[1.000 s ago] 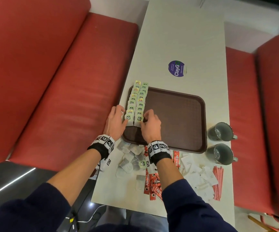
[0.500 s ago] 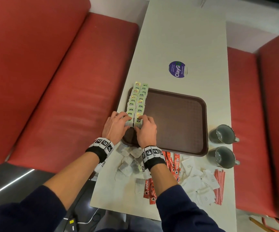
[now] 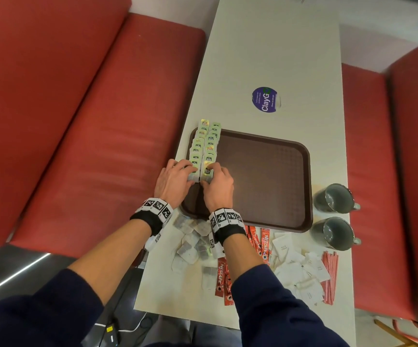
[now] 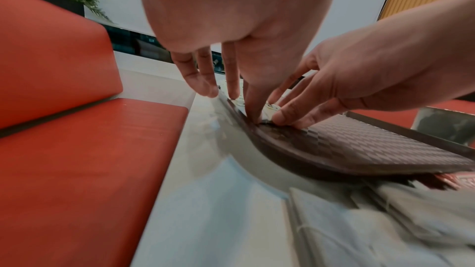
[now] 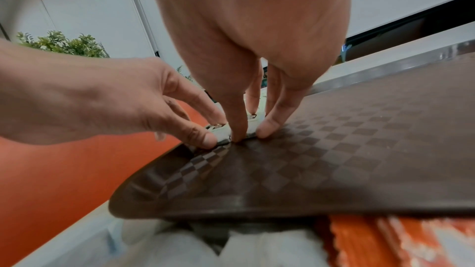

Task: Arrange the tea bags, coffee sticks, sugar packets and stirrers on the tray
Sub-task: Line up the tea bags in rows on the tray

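Two neat rows of green-tagged tea bags (image 3: 205,144) lie along the left side of the brown tray (image 3: 265,176). My left hand (image 3: 177,177) and right hand (image 3: 219,182) meet at the near end of the rows. The fingertips of both press on the nearest bags, with the fingers fairly straight. The wrist views show the left hand (image 4: 239,80) and right hand (image 5: 249,129) touching the bags on the tray's checkered floor (image 5: 334,159). On the table in front of the tray lie loose tea bags (image 3: 190,246), red coffee sticks (image 3: 221,276), white sugar packets (image 3: 293,269) and red stirrers (image 3: 329,276).
Two grey mugs (image 3: 333,199) (image 3: 333,232) stand right of the tray near the table's right edge. A round purple sticker (image 3: 265,99) lies on the table beyond the tray. Red bench seats (image 3: 77,146) flank the narrow white table.
Both hands have drawn together at the near end of the tea bag rows. The left hand came in from the tray's left rim and the right hand shifted left.
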{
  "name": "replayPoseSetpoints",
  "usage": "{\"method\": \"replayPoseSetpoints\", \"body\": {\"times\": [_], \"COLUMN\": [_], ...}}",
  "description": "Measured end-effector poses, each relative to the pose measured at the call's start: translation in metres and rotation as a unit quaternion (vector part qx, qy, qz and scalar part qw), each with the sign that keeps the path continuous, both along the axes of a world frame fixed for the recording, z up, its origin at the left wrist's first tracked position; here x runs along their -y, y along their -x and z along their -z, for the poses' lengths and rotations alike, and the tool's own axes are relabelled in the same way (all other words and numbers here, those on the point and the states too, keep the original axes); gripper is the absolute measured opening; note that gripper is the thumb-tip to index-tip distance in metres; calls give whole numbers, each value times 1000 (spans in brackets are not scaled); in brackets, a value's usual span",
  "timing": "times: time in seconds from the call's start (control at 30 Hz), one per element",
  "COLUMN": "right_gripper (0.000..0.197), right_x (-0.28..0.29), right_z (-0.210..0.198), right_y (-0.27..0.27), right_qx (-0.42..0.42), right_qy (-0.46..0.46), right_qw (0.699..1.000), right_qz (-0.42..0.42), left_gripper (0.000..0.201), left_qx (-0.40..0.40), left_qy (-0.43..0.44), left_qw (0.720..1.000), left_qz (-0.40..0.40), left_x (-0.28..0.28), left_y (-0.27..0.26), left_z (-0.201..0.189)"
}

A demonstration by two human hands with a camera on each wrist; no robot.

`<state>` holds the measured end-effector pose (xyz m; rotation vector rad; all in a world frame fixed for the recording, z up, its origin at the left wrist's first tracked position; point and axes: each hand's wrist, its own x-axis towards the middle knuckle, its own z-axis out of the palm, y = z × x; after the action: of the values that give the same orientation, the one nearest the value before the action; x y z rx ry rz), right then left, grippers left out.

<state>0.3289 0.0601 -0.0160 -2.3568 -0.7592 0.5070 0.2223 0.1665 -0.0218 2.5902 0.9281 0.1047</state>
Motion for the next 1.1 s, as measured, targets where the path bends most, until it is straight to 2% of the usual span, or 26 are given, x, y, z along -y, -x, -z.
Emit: {"method": "replayPoseSetpoints", "body": {"times": [0.33, 0.47, 0.57, 0.73, 0.87, 1.0, 1.1], "right_gripper": [42, 34, 32, 42, 45, 28, 28], "right_x": [0, 0, -9, -41, -67, -86, -90], "right_z": [-1, -4, -13, -27, -29, -26, -23], "right_y": [-6, -27, -62, -111, -123, -122, -120], "right_qx": [-15, -44, -74, -120, -146, -136, -130], "right_qy": [-10, -48, -21, 75, 77, 91, 92], "right_qw": [1000, 996, 992, 988, 985, 987, 987], "right_qz": [-1, 69, 99, 57, 48, -5, 0], "left_gripper": [44, 51, 60, 64, 66, 66, 66], "left_qx": [18, 48, 37, 30, 27, 23, 20], "left_qy": [14, 45, 58, 66, 66, 69, 71], "left_qw": [1000, 998, 997, 997, 997, 997, 997], "left_qz": [-4, -17, -20, -30, -30, -29, -28], "left_x": [3, 11, 18, 22, 21, 19, 18], "left_y": [1, 8, 13, 19, 22, 24, 24], "left_z": [-7, -10, -9, -7, -6, -5, -6]}}
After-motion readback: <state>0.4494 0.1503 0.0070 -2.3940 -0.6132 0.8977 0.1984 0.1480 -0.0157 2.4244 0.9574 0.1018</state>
